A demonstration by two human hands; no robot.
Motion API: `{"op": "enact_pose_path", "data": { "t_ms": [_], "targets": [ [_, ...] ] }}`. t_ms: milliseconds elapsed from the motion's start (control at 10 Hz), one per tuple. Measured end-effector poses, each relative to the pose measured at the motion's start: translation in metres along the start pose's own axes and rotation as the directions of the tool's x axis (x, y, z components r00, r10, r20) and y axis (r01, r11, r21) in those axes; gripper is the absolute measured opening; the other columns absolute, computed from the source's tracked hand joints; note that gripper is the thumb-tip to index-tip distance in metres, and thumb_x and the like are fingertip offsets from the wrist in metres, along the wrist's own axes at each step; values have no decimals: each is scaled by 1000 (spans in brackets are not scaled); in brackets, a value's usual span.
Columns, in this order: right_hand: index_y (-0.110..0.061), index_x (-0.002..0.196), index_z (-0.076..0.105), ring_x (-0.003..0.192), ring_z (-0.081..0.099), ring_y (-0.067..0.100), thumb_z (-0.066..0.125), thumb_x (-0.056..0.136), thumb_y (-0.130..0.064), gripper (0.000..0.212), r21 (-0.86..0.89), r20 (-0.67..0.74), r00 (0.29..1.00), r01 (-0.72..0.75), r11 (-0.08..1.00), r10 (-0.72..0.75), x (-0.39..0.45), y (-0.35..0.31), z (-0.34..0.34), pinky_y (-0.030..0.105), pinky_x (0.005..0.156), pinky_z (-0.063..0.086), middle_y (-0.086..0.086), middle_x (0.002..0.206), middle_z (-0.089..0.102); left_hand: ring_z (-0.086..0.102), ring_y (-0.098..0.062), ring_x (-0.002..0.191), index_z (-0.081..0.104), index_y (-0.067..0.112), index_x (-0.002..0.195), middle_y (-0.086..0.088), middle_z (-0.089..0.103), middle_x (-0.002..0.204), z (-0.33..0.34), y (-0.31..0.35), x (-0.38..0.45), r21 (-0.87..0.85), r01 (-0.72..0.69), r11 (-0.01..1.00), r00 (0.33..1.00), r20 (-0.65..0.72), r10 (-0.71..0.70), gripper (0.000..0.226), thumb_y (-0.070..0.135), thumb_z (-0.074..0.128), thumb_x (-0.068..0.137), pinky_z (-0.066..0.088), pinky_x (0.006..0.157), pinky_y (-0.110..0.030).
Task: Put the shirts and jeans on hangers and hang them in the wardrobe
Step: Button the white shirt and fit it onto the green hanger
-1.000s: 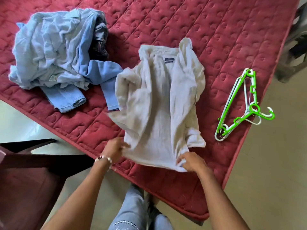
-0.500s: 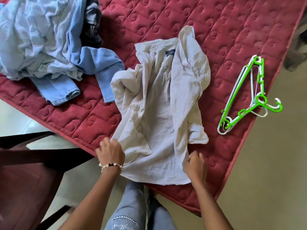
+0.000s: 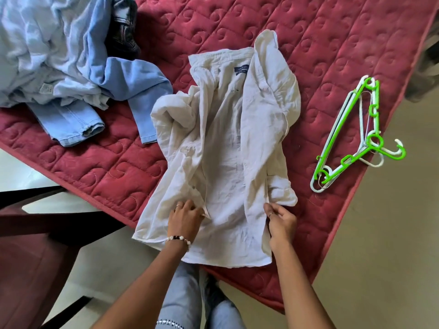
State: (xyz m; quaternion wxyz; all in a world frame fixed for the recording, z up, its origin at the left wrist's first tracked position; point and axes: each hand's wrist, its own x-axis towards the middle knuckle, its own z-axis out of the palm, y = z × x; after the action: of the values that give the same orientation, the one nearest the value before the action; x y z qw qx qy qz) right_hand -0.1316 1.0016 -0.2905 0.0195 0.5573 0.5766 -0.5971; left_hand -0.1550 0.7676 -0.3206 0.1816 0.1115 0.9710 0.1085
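A crumpled white shirt (image 3: 228, 143) lies collar-away on the red quilted mattress (image 3: 320, 39), its hem hanging over the near edge. My left hand (image 3: 186, 218) pinches the left front panel near the hem. My right hand (image 3: 281, 222) pinches the right front edge beside a folded cuff. Green and white plastic hangers (image 3: 351, 141) lie stacked to the right of the shirt. A heap of light blue shirts and jeans (image 3: 59, 60) sits at the far left, with a dark garment (image 3: 123, 32) tucked in it.
Dark wooden furniture (image 3: 31, 245) stands at the lower left beside the mattress. Pale floor (image 3: 380, 245) runs along the right. My legs in light jeans (image 3: 190, 302) stand against the near mattress edge. A dark object (image 3: 425, 67) sits past the right edge.
Both hands have shifted up from the hem onto the shirt's two front edges. The shirt has slid nearer, its hem now over the mattress edge.
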Motion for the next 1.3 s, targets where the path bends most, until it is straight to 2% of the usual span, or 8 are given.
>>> {"op": "enact_pose_path", "data": {
  "t_ms": [300,400,500,600,800,900,1100,1300],
  "targets": [
    [-28,83,66,79,59,-12,62,84,0,28,240,126,980,121,963,-154,-26,-29,-20,3,76,44,-19,87,66,51,3,58,72,31,68,14,61,58,-31,-6,-36,-706,354,613,891,455,10,28,6,73,79,42,66,-17],
    [-21,94,69,93,66,11,67,75,-4,26,437,387,816,248,864,-430,-47,-31,-25,28,91,50,-3,96,71,57,5,68,76,24,83,17,67,70,-25,-3,-54,-434,239,869,867,498,11,14,12,70,82,37,63,-5],
    [-9,99,64,88,62,12,56,86,3,20,-44,758,471,728,684,-452,-55,-41,-26,25,82,48,-5,91,67,64,-10,88,76,25,93,3,72,93,-20,-4,-65,-309,209,928,882,469,-43,21,11,63,85,42,71,-12],
    [-12,113,65,105,61,28,57,87,-5,28,-423,881,446,892,-158,160,-61,-16,-25,34,81,45,9,109,65,63,-15,96,73,33,97,2,65,99,-19,-4,-68,-180,128,975,882,471,-29,34,7,54,86,48,82,-23],
    [-12,69,76,93,57,38,91,47,-22,28,-542,706,682,693,-475,191,-65,43,-40,54,78,50,10,94,67,62,-18,102,68,40,104,6,66,106,-11,11,-59,-46,-17,999,794,606,42,24,44,58,82,51,84,-32],
    [-11,106,66,116,51,34,53,91,-16,21,-575,759,647,721,-387,77,-70,45,-33,45,100,35,10,121,57,63,-21,94,70,31,97,0,69,97,-8,18,-51,-99,99,990,842,539,-30,23,47,56,87,52,77,-32],
    [-12,84,63,84,61,33,59,82,-3,10,-647,74,835,456,611,-545,-31,29,-36,33,68,39,9,84,67,66,-23,73,66,19,97,-6,69,82,-3,35,-32,-558,415,718,904,169,-392,9,23,63,89,55,70,-38],
    [-11,101,69,96,54,31,73,74,-11,28,-675,416,572,715,182,-707,10,23,-13,42,76,44,7,101,63,68,-29,70,63,34,74,-5,70,78,23,26,-14,-643,519,564,822,194,-535,19,16,65,77,58,67,-43]
  ]
}}
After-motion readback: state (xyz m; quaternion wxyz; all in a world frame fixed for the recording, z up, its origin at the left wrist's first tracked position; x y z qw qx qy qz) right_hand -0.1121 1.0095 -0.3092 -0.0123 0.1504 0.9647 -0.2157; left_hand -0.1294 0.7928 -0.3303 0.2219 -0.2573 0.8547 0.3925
